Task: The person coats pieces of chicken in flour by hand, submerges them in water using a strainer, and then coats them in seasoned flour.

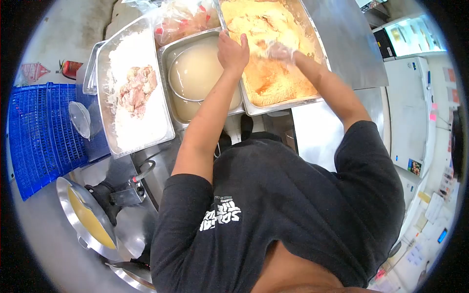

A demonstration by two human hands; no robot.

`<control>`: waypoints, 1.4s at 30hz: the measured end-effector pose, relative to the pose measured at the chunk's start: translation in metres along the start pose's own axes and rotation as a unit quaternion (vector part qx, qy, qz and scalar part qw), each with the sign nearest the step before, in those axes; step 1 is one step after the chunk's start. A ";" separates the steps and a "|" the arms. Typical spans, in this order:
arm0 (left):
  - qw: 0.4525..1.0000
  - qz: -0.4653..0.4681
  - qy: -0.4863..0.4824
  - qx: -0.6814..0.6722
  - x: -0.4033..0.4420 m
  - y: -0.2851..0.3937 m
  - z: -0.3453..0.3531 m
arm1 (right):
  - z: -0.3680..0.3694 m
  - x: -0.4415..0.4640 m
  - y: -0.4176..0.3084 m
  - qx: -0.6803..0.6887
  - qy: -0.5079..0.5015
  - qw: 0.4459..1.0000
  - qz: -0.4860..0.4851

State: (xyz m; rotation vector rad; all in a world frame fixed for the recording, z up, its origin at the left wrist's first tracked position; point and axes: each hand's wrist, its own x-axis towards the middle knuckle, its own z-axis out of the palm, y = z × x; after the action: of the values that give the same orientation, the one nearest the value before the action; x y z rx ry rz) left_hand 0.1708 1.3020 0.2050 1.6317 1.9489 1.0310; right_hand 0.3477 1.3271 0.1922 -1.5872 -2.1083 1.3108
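My left hand is bare and sits at the near-left rim of a metal tray of orange-yellow breading powder. Its thumb points over the powder, and its fingers are on the rim side, as if gripping the edge. Inside that tray, my right hand, in a clear plastic glove, is down at the powder. Motion blurs its fingers, so whether it holds anything cannot be made out. Below my left forearm is a metal pan of cloudy liquid with a round rim submerged in it.
Left of the liquid stands a tray of white flour with raw meat pieces on it. Behind is a plastic bag. A blue crate, a sieve and a metal bowl of yellow liquid are at the left.
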 end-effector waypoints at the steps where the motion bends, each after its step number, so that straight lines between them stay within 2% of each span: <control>1: 1.000 -0.003 -0.001 0.003 -0.001 0.001 0.000 | -0.016 0.017 -0.001 -0.084 -0.010 0.996 0.023; 4: 1.000 0.008 0.008 0.005 0.002 -0.003 0.004 | -0.037 0.048 -0.009 -0.278 0.038 0.960 0.029; 6: 1.000 0.011 0.013 0.004 0.002 -0.003 0.004 | -0.017 0.098 0.046 -0.346 0.110 0.931 -0.039; 7: 1.000 0.010 0.013 0.004 0.001 -0.002 0.002 | -0.014 0.103 0.046 -0.379 0.147 0.911 -0.073; 10: 1.000 -0.001 0.006 -0.008 0.002 0.001 -0.002 | -0.010 0.094 0.056 -0.458 0.111 0.870 -0.142; 11: 1.000 -0.008 0.000 -0.014 0.000 0.001 -0.003 | -0.013 0.089 0.063 -0.428 0.061 0.894 -0.119; 12: 1.000 -0.007 -0.002 -0.014 -0.001 0.001 -0.004 | -0.013 0.074 0.075 -0.414 0.093 0.889 -0.172; 14: 1.000 -0.010 -0.004 -0.020 0.001 -0.001 -0.002 | -0.019 0.010 0.054 -0.386 0.150 0.867 -0.276; 15: 1.000 -0.005 0.002 -0.023 0.001 -0.004 0.000 | -0.020 -0.015 0.050 -0.310 0.065 0.931 -0.180; 16: 1.000 0.002 0.006 -0.024 0.001 -0.007 0.003 | -0.017 -0.040 0.050 -0.226 -0.021 0.971 -0.076; 18: 1.000 0.014 0.013 -0.023 0.003 -0.008 0.005 | -0.014 -0.081 0.059 -0.291 -0.031 0.952 -0.094; 21: 1.000 0.015 0.008 -0.012 0.001 -0.007 0.004 | 0.013 -0.124 0.024 -0.311 -0.044 0.937 0.153; 24: 1.000 0.009 0.002 -0.004 0.002 -0.004 0.004 | 0.021 -0.091 0.071 -0.239 -0.212 0.923 0.214; 25: 1.000 0.008 0.000 -0.004 0.002 -0.007 0.006 | 0.010 -0.104 0.045 -0.074 -0.130 0.949 0.277; 26: 1.000 0.007 -0.001 -0.003 0.003 -0.007 0.006 | 0.006 -0.108 0.039 0.016 -0.076 0.963 0.259; 28: 1.000 0.008 0.008 0.004 0.004 -0.006 0.007 | -0.003 -0.109 0.029 0.191 0.033 0.958 0.213; 29: 1.000 0.008 0.011 0.008 0.003 -0.006 0.006 | -0.012 -0.109 0.009 0.210 0.049 0.939 0.270; 33: 1.000 -0.004 -0.005 -0.009 0.001 -0.001 0.003 | 0.006 -0.072 0.042 -0.021 -0.040 0.974 0.222; 36: 1.000 -0.010 -0.007 -0.009 0.002 -0.001 -0.001 | 0.019 -0.015 0.085 -0.139 -0.136 0.957 0.215; 39: 1.000 0.007 0.005 -0.013 0.002 -0.006 0.004 | -0.004 -0.064 -0.009 -0.037 -0.032 0.986 0.159; 40: 1.000 0.007 0.008 -0.015 0.002 -0.006 0.005 | -0.005 -0.055 0.021 -0.166 -0.007 0.986 -0.020; 41: 1.000 0.008 0.011 -0.017 0.001 -0.007 0.006 | -0.006 -0.041 0.075 -0.285 0.018 0.938 -0.198; 42: 1.000 0.002 0.004 -0.017 0.000 -0.006 0.005 | -0.002 -0.038 0.082 -0.312 0.003 0.928 -0.202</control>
State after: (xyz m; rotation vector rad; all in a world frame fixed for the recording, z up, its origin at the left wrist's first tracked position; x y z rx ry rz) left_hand 0.1701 1.3034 0.1973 1.6168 1.9227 1.0691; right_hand 0.4203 1.2990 0.1460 -1.1992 -2.8240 0.5211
